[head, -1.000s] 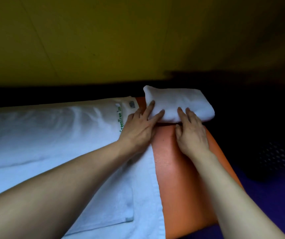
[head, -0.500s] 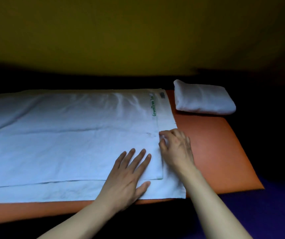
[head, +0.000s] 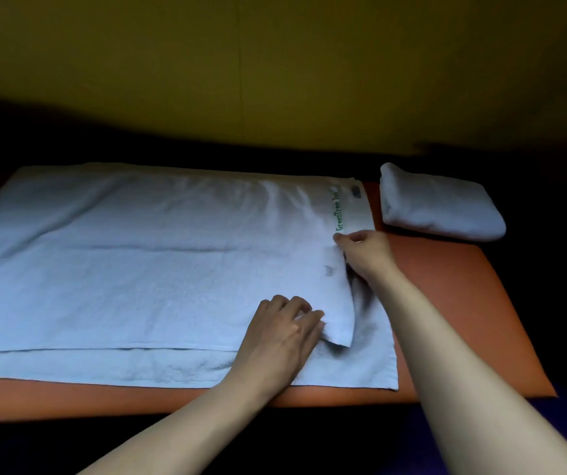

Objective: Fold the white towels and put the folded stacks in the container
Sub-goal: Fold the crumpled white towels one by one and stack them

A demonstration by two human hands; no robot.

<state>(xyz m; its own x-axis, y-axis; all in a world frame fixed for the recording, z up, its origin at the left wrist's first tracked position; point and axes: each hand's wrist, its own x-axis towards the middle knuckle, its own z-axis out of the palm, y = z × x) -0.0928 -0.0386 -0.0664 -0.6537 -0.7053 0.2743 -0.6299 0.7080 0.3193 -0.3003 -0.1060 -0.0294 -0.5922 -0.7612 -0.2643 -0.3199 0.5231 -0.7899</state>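
A big white towel lies flat on the orange table; its long side runs left to right, and most of it stretches away to the left of both hands. Both hands are at its right end; the left hand has its fingers curled and grips the near corner of the top layer, which is lifted a bit; the right hand pinches the same short edge farther back, just below the green letters. So the cloth to be folded lies to the left of the fingers, and I think the next move is to carry this end over to the left; both hands are about as near to the edge as each other.

A folded towel sits at the far right of the table, close to the flat one but not touching it.

I cannot see any container here; the room around the table is very dark. The left end of the big towel runs out of view. There seems to be another layer under the top one, but I cannot tell if it is one towel doubled or two. A small grey mark shows near the right hand.
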